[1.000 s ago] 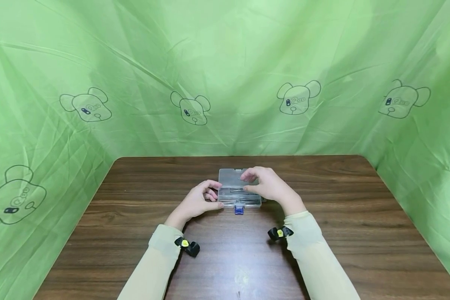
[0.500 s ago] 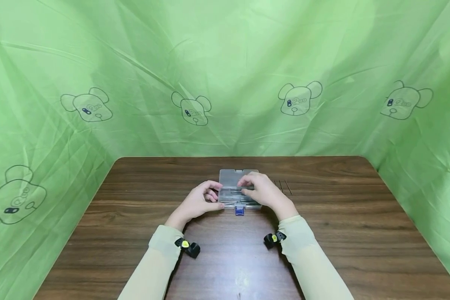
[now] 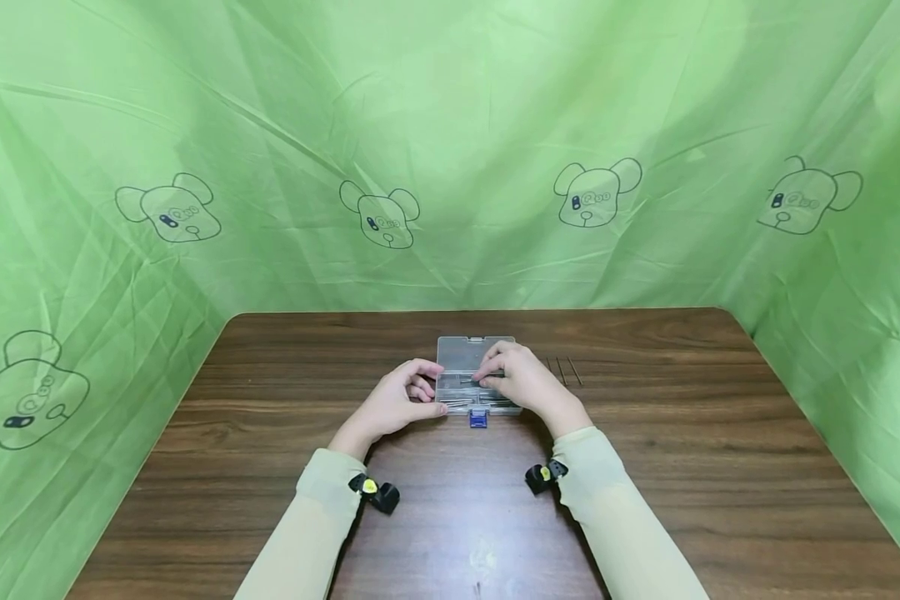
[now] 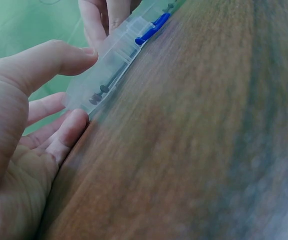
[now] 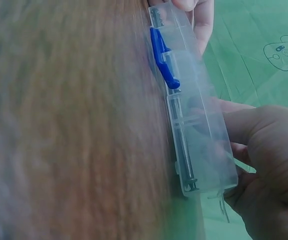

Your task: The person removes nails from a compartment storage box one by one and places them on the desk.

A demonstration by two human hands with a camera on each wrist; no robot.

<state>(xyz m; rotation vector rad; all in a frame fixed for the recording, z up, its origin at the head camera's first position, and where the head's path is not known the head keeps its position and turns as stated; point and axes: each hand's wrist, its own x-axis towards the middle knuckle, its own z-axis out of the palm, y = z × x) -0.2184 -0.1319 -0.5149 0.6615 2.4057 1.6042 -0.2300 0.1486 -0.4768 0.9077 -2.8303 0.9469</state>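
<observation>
A clear plastic compartment box [image 3: 461, 410] with a blue latch [image 3: 478, 419] lies on the table, its lid [image 3: 461, 354] folded back. Nails [image 3: 498, 403] fill its front compartments, and their heads show through the wall in the left wrist view. At the box's left end my left hand [image 3: 393, 404] grips the corners between thumb and fingers. My right hand [image 3: 528, 383] reaches over the right side, thumb and forefinger pinching at a nail [image 3: 467, 381] in the back compartment. The fingertips partly cover that nail. In the right wrist view, the box wall [image 5: 204, 120] blurs the thumb behind it.
Three loose nails [image 3: 563, 371] lie side by side on the wooden table [image 3: 270, 433], right of the box. A green cloth [image 3: 465, 267] with printed bear heads hangs behind and along both sides.
My right hand has come down and slightly left into the back compartment, its fingertips drawing together. The three loose nails, hidden one second ago, now show. My left hand has stayed at the box.
</observation>
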